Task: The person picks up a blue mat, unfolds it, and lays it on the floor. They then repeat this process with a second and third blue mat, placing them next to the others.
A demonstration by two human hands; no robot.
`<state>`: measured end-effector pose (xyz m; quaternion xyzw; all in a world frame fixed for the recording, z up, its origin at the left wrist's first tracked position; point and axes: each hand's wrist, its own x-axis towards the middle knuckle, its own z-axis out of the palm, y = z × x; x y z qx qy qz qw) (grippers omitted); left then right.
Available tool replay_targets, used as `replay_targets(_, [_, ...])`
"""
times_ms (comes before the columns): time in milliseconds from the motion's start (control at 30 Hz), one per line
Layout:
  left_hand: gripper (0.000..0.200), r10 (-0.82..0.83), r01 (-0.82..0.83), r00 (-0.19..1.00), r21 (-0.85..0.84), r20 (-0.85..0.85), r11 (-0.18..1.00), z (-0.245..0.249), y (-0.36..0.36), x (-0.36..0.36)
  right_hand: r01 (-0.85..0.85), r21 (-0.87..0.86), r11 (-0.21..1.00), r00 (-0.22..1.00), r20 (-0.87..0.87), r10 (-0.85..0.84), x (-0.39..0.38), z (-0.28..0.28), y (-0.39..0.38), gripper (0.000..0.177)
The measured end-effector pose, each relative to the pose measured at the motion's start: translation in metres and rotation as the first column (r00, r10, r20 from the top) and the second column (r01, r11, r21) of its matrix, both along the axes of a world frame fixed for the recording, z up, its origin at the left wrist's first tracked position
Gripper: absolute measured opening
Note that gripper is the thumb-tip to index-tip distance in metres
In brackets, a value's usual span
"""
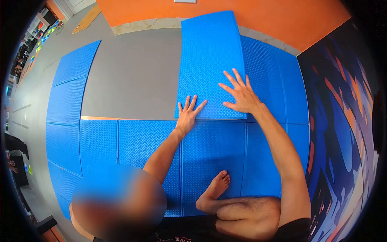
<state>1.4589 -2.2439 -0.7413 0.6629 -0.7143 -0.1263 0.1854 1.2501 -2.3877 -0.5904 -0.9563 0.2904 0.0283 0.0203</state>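
A blue textured foam mat [209,56] lies ahead of me, its far end reaching up over the base of the orange wall. My left hand [188,115] is at the mat's near left corner, fingers spread over its surface. On the near right part of the same mat, my right hand [242,97] rests with its fingers wide apart. Neither hand grips anything. The mat's right edge looks raised beside the neighbouring blue mat [266,72]. Its near edge meets the row of floor mats [211,141] under my arms.
Bare grey floor [133,72] shows left of the mat, bordered by more blue mats [68,99]. An orange wall [274,16] stands ahead, a painted dark wall [342,121] at right. My bare foot [215,189] is on the mats. A blurred oval hides the lower left.
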Motion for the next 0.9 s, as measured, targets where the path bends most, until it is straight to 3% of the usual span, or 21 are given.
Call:
replay_targets(133, [0.074, -0.003, 0.004, 0.954, -0.003, 0.300, 1.000, 0.000, -0.002, -0.006, 0.121, 0.151, 0.981, 0.974, -0.207, -0.089, -0.020, -0.041, -0.005, 0.079])
replay_targets(233, [0.070, 0.041, -0.063, 0.934, 0.050, 0.354, 0.997, -0.005, -0.006, -0.007, 0.129, 0.306, 0.943, 0.947, -0.321, -0.025, -0.013, -0.069, 0.006, 0.086])
replay_targets(367, [0.062, 0.044, -0.089, 0.872, 0.069, 0.488, 0.994, -0.010, 0.004, 0.003, 0.057, 0.402, 0.914, 0.943, -0.323, 0.083, 0.021, -0.084, 0.026, 0.093])
replay_targets(567, [0.061, 0.069, -0.140, 0.822, 0.083, 0.566, 0.987, -0.012, 0.031, 0.051, -0.137, 0.415, 0.899, 0.961, -0.165, 0.223, 0.048, -0.134, 0.035, 0.092])
replay_targets(667, [0.061, 0.072, -0.152, 0.805, 0.087, 0.589, 0.985, -0.012, 0.040, 0.068, -0.158, 0.439, 0.884, 0.968, -0.106, 0.226, 0.057, -0.130, 0.042, 0.093])
replay_targets(767, [0.063, 0.101, -0.182, 0.812, 0.085, 0.575, 0.980, -0.008, 0.043, 0.076, -0.203, 0.277, 0.939, 0.906, -0.312, 0.288, 0.065, -0.099, 0.051, 0.098])
replay_targets(900, [0.075, 0.061, -0.130, 0.907, 0.137, 0.417, 0.982, -0.017, 0.048, 0.080, -0.100, 0.288, 0.952, 0.902, -0.378, 0.209, 0.056, -0.108, 0.049, 0.100])
